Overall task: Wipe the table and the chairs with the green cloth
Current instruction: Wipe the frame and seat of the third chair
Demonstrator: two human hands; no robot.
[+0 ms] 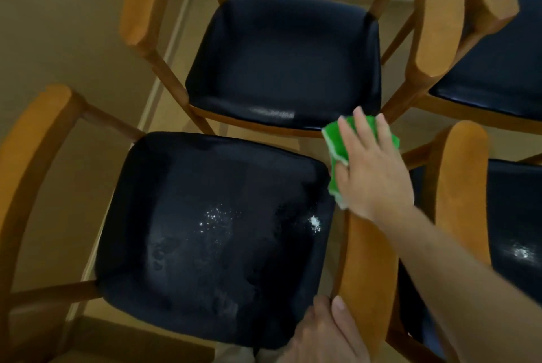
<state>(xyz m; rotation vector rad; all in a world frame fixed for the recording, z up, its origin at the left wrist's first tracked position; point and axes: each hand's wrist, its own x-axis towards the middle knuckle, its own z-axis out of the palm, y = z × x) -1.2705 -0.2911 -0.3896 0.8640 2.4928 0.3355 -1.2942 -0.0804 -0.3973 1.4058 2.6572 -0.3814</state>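
Cloth first: your green cloth (337,154) is a soft, limp rag, light and easily bunched, so it needs your palm flat on it to wipe rather than drag. Right now your right hand (372,169) lies over it with fingers spread and fairly straight, pressing it at the far end of the wooden armrest (369,269) on the near chair (38,163), just beside the seat corner. Its crumpled edges poke out past your fingertips and under your thumb.

Your left hand (325,333) grips the near end of that same armrest, thumb on top, steadying the frame.

The near seat (211,233) is dark, smooth upholstery, leather-like and slightly glossy, with rounded corners and a dished middle. White powdery specks (218,216) and a small clump (314,220) sit on it, along with dull smears that look damp. I judge the slick surface will let the cloth glide, so fold it to trap the powder. The armrests are matte, curved, orange-brown wood. The far chair (281,63) has the same build.
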